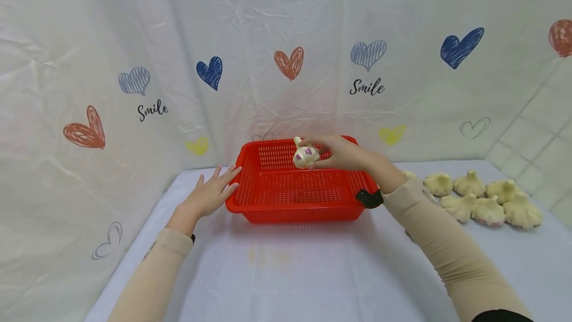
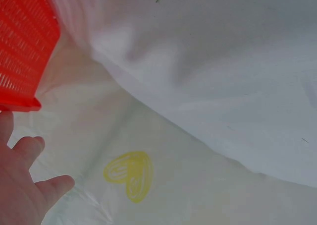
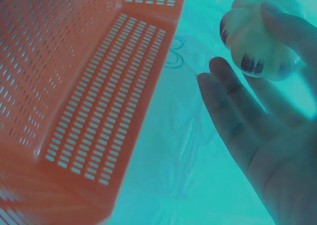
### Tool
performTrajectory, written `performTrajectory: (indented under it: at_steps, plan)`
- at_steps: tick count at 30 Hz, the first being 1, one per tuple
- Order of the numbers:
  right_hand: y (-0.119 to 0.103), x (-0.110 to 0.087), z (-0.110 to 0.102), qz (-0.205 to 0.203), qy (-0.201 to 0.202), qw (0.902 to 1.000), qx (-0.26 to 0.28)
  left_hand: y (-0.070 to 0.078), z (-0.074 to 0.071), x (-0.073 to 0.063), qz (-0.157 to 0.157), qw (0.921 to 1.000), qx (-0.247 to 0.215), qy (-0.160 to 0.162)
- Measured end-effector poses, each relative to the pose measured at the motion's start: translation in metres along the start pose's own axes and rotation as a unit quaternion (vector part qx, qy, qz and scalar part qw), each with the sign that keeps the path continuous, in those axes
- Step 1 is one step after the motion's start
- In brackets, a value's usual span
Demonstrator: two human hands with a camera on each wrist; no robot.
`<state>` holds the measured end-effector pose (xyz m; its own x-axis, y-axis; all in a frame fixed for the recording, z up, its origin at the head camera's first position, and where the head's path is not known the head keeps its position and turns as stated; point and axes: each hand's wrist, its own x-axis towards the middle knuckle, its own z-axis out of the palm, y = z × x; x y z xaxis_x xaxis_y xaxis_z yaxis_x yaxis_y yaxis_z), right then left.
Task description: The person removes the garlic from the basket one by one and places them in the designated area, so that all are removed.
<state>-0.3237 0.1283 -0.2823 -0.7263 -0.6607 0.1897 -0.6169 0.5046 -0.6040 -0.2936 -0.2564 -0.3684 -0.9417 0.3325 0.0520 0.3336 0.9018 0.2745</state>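
i see my right hand (image 1: 346, 153) at the centre of the head view, fingers curled around a garlic bulb (image 1: 306, 156) with purple streaks, holding it above the red basket (image 1: 295, 198). my left hand (image 1: 210, 194) lies flat at centre left, fingers straight and relaxed, fingertips touching the basket's left rim and grasping nothing. the basket sits on the white table (image 1: 286, 272). at the right edge, a heap of garlic bulbs (image 1: 482, 199) rests on the table, apart from the basket.
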Motion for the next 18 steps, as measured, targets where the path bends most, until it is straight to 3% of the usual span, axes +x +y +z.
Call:
performTrajectory:
  at_steps: [18]
  plan:
    - [0.015,-0.059,-0.014,0.016,0.082,0.9961,0.03,0.0,-0.001,-0.001,0.006,1.0,0.0,0.004]
